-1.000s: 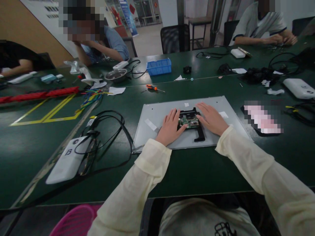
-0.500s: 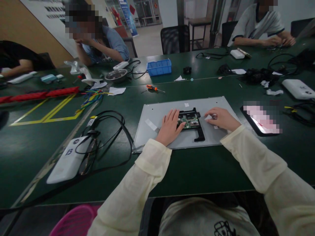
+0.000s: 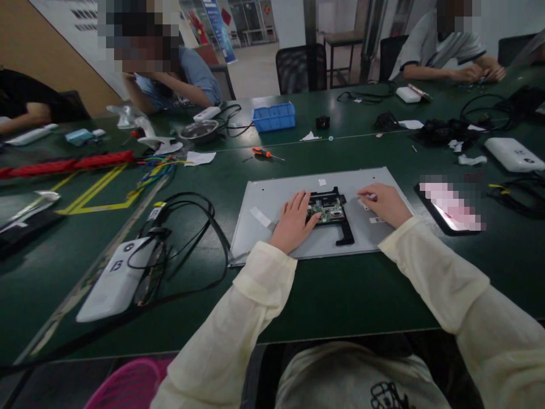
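Observation:
My left hand (image 3: pixel 292 223) lies flat with fingers stretched out, palm down on a grey metal panel (image 3: pixel 293 190). Its fingertips and thumb rest at the left side of a green circuit board (image 3: pixel 330 213), partly covering it. A black plastic bracket (image 3: pixel 346 230) frames the board on the panel. To the right of the board, just above the panel, is my right hand (image 3: pixel 385 204). Its fingers are curled and thumb and forefinger come together in a pinch; whatever they hold is too small to make out. Small white labels (image 3: pixel 376 220) are on the panel beneath it.
A phone (image 3: pixel 449 208) lies right of the panel. Left are a white power bank (image 3: pixel 111 278) and looped black cables (image 3: pixel 208 204). An orange screwdriver (image 3: pixel 261 152) and a blue basket (image 3: pixel 273 117) are beyond. Co-workers sit across the table. A black-and-silver object (image 3: pixel 25 227) is at far left.
My right hand has shifted slightly up and away from the board, and the white bit by its fingertips no longer shows there. My left hand stays put. A black-and-silver object has come in at far left.

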### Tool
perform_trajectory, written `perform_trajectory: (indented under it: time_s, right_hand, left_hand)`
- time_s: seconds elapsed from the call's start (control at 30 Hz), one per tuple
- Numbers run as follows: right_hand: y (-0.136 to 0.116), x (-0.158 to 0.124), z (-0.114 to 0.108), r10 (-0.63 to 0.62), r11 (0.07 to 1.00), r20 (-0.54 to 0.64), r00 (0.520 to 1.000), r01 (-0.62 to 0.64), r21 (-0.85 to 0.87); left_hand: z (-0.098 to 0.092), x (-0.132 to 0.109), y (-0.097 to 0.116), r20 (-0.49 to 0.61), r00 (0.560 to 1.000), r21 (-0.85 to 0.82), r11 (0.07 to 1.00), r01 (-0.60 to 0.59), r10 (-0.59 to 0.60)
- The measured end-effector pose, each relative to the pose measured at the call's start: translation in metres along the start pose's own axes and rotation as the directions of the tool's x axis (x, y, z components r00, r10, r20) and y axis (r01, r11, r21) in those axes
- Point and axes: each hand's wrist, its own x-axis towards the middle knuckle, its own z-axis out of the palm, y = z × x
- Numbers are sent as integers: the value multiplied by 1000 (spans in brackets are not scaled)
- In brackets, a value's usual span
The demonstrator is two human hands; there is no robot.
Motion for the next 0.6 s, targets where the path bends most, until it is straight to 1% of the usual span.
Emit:
perform_trajectory:
  time_s: [0.1, 0.2, 0.3, 0.4, 0.43, 0.5, 0.6]
  right_hand:
    - [-2, 7, 3, -46, 997, -63, 997, 42, -59]
    - [-12, 24, 12, -108, 994, -76, 991, 106, -27]
    - [-24, 48, 26, -159, 986, -25, 987, 160, 36]
    - [-33, 73, 41, -141, 988, 73, 987, 136, 79]
    - [-35, 80, 45, -143, 989, 95, 985, 138, 58]
    - [-37, 91, 52, -143, 988, 147, 979, 151, -43]
    - [-40, 99, 55, -122, 973, 209, 970, 158, -170]
  left_hand:
    - [-1, -1, 0, 2, 1000, -10, 1000, -10, 10]
    - [-1, -1, -1, 2, 1000, -28, 1000, -8, 8]
    - [1, -1, -2, -14, 1000, -67, 998, -8, 7]
    - [4, 0, -4, -32, 999, -110, 994, -6, 3]
    - [5, 0, -5, -35, 999, -119, 993, -7, 3]
    - [5, 0, -5, -41, 999, -128, 992, -11, 6]
    - [6, -1, -5, -44, 999, -136, 991, -9, 3]
